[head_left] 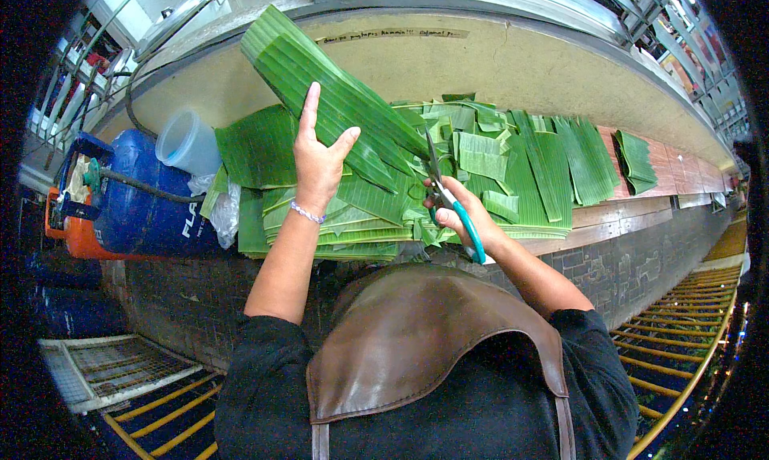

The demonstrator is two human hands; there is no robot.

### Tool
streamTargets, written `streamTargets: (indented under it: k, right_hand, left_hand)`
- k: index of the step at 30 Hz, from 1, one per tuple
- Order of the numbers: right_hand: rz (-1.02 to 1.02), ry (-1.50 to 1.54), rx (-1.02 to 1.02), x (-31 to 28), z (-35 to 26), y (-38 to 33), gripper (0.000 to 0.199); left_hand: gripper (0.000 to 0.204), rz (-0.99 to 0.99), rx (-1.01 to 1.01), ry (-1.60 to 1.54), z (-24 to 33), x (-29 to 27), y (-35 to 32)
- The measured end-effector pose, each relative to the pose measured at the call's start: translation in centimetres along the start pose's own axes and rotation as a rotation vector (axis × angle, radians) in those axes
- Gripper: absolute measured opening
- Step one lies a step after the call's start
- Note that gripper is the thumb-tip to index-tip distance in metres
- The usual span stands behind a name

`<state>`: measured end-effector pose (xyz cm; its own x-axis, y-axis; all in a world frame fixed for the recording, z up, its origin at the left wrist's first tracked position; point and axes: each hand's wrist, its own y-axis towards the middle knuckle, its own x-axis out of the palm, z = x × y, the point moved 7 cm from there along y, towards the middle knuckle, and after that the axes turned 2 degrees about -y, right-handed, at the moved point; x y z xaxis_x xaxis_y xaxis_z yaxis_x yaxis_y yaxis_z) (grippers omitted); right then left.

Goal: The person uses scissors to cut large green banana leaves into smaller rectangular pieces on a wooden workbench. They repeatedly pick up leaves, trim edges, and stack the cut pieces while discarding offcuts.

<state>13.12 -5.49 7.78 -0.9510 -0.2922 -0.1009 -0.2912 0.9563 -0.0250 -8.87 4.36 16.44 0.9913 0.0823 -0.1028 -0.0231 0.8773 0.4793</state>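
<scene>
My left hand [318, 159], a beaded bracelet at its wrist, holds up a long folded banana leaf [340, 99]. The index finger and thumb show spread on the leaf's near face; the other fingers are hidden. In my right hand [465, 207] is a pair of scissors [460, 219] with teal handles. Its blades point up and away from me, at the narrow right end of the raised leaf. Under both hands lies a broad layer of cut banana leaves [376, 199], with smaller leaf pieces [481, 154] scattered on top near the scissors.
At left, a blue gas cylinder [136, 187] with a hose stands beside a clear plastic tub [188, 142] and a plastic bag [227, 211]. A cream wall [513, 67] runs behind the leaves. More leaf sheets [583, 159] lie rightward on the wooden bench [685, 171]. Yellow railings [681, 324] flank me.
</scene>
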Motion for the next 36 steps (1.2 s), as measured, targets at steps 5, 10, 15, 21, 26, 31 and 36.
streamTargets:
  k: [5, 10, 15, 21, 26, 31, 36]
  right_hand:
    - [-0.013, 0.006, 0.002, 0.0, -0.4, -0.1, 0.082]
    - [-0.024, 0.033, 0.014, 0.1, -0.4, -0.2, 0.084]
    - [-0.016, 0.029, 0.012, 0.0, -0.2, -0.2, 0.086]
    - [0.002, 0.029, 0.001, -0.2, -0.3, -0.2, 0.085]
    - [0.017, 0.027, 0.01, -0.5, 0.0, -0.3, 0.084]
    - [0.038, -0.033, 0.008, -0.7, 0.5, -0.3, 0.081]
    - [0.071, -0.085, 0.011, -0.9, 0.4, -0.5, 0.072]
  left_hand:
    - [0.084, -0.008, 0.028, -0.044, -0.1, 0.2, -0.2]
    - [0.084, -0.005, 0.004, -0.047, -0.3, 0.4, -0.2]
    - [0.083, -0.013, -0.078, -0.134, -0.6, 0.7, -0.3]
    - [0.083, -0.017, -0.091, -0.187, -0.7, 1.1, -0.4]
    - [0.083, -0.018, -0.078, -0.137, -0.4, 1.2, -0.7]
    - [0.084, -0.025, -0.085, -0.182, -0.6, 1.3, -0.6]
    - [0.083, -0.011, -0.003, -0.102, -0.2, 1.1, -0.5]
